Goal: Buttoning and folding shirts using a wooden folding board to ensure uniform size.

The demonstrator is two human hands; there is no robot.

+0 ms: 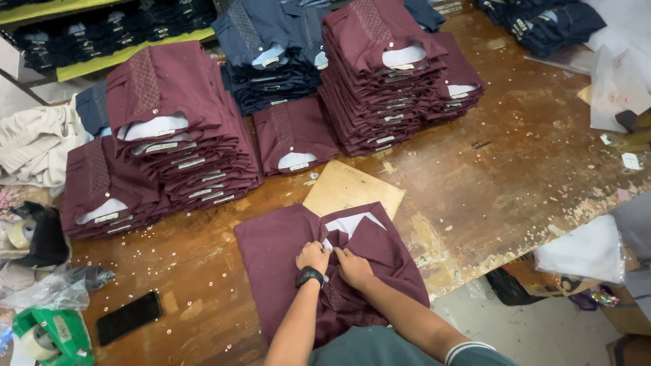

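**Two hands gathered at the front of a maroon shirt**

A maroon shirt (285, 257) lies spread on the worn wooden table (515, 156), close to the table's near edge, and everything else is placed from it. Both hands sit together on the shirt's middle, side by side and nearly touching. The left hand (312, 256), with a black watch (309, 276) on its wrist, has its fingers curled down onto the cloth; the right hand (353, 266) presses the fabric just beside it. Both seem to pinch the front placket, though whether the cloth is truly gripped I cannot tell.

Just beyond the hands, the shirt's collar end rests on a tan cardboard sheet (349, 190), with a white insert (349, 224) showing at the neck.

Left of the shirt, near the table edge, lie a black phone (129, 317) and a green tape dispenser (47, 335), with crumpled clear plastic (57, 288) above them.

Farther back, a single folded maroon shirt (293, 135) sits behind the cardboard. Tall stacks of folded maroon shirts stand to its left (169, 135) and right (386, 74), hemming in the work space. A navy stack (271, 54) rises between them at the rear. Right of the shirt, off the table edge, a white bag (583, 251) hangs low.
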